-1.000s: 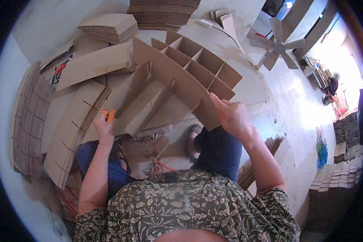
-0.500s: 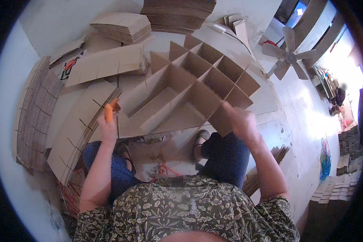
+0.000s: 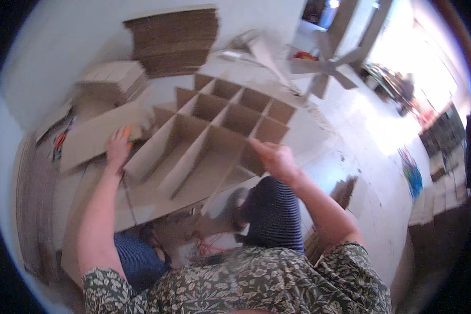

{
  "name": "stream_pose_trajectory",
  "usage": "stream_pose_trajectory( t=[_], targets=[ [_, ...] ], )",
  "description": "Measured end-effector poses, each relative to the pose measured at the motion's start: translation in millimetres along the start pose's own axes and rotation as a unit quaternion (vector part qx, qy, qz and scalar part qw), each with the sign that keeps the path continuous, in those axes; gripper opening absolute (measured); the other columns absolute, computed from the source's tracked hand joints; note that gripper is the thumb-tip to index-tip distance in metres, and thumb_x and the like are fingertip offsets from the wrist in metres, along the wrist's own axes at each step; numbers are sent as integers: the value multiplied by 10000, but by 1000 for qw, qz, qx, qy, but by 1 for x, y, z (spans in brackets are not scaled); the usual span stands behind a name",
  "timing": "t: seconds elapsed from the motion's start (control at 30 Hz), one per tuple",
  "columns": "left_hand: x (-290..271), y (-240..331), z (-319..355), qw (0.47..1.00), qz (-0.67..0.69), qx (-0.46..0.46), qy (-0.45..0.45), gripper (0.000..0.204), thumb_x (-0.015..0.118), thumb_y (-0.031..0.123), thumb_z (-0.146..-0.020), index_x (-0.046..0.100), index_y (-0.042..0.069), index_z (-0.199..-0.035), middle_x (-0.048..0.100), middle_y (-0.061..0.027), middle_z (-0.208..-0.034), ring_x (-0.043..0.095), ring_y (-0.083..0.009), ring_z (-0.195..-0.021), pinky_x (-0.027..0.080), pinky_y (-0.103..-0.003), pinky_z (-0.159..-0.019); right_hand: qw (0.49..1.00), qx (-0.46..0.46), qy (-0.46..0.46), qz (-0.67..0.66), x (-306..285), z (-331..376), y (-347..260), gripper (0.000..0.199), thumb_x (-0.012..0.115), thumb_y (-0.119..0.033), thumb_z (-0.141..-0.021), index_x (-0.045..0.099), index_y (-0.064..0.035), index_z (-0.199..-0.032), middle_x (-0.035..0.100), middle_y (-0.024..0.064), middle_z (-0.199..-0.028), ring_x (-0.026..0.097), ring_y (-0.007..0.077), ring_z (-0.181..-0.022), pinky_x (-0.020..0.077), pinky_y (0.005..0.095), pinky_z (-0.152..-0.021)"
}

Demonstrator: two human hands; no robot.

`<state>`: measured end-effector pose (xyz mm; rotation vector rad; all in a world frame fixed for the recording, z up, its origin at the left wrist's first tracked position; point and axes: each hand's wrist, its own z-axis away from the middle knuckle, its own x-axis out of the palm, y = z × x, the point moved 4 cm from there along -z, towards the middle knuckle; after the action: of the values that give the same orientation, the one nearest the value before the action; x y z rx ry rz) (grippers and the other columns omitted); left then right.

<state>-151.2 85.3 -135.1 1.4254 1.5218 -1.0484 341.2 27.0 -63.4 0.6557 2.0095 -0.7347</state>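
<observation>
A brown cardboard divider grid [image 3: 210, 107], made of interlocked slotted strips, stands tilted on the work surface in front of me. My right hand [image 3: 278, 161] pinches its near right corner. Left of the grid, my left hand [image 3: 118, 149] reaches to the end of a stack of flat slotted cardboard strips [image 3: 91, 137]. Its fingers lie out over the cardboard, slightly blurred, with an orange covering [image 3: 129, 135] on a finger. Whether they grip a strip is not clear.
More cardboard stacks stand behind: a pale one [image 3: 110, 78] and a tall brown one [image 3: 175, 42]. Another [image 3: 36, 204] lines the left wall. A pedestal fan [image 3: 328, 67] stands at far right, and a person [image 3: 403, 91] is in the distance. Blue-green cords [image 3: 411, 172] lie on the right.
My left hand has moved up and left from the near slotted strips to the farther stack. My right hand still holds the grid's corner. The whole view has shifted and turned.
</observation>
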Motion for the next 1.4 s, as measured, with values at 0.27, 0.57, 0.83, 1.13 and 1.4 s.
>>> stream_pose_trajectory(
  t=[0.27, 0.57, 0.83, 1.13, 1.4],
  targets=[
    [-31, -20, -39, 966, 248, -70, -21, 286, 615, 252, -854, 663, 32, -1031, 661, -197, -956, 625, -355, -895, 460, -404, -763, 995, 77, -19, 56, -15, 4, -15, 463, 531, -105, -805, 501, -112, -1267, 597, 147, -821, 625, 335, -787, 509, 434, -668],
    [-135, 22, 12, 926, 325, -42, 187, 310, 508, 80, -936, 585, 57, -1235, 608, -110, -1219, 571, -214, -1115, 423, -306, -949, 961, 64, 170, -208, -55, -12, -69, 312, 641, -139, -852, 601, -19, -1137, 616, 136, -901, 604, 301, -771, 503, 333, -687],
    [-186, 207, 109, 850, 411, 298, 141, 483, 652, 19, -759, 559, 41, -1232, 531, -123, -1305, 512, -294, -1204, 435, -395, -997, 650, 290, 69, -699, -28, -29, -117, 296, 591, -188, -914, 619, 39, -1100, 663, 72, -881, 610, 108, -779, 493, 241, -662],
    [-162, 128, 87, 813, 510, 72, 271, 329, 538, 196, -942, 582, -2, -1201, 571, -127, -1250, 547, -229, -1142, 415, -334, -986, 877, 187, 277, -346, -82, 4, -92, 174, 616, -105, -880, 681, -14, -1014, 679, 14, -835, 584, 89, -765, 463, 269, -713],
    [-130, 78, 83, 776, 577, -165, 193, 361, 454, 255, -996, 575, 7, -1228, 596, -90, -1225, 562, -155, -1111, 425, -275, -938, 957, 209, 103, -175, -60, 14, -100, 130, 631, -67, -856, 665, -7, -967, 678, 130, -800, 625, 132, -717, 472, 277, -646]
  ],
)
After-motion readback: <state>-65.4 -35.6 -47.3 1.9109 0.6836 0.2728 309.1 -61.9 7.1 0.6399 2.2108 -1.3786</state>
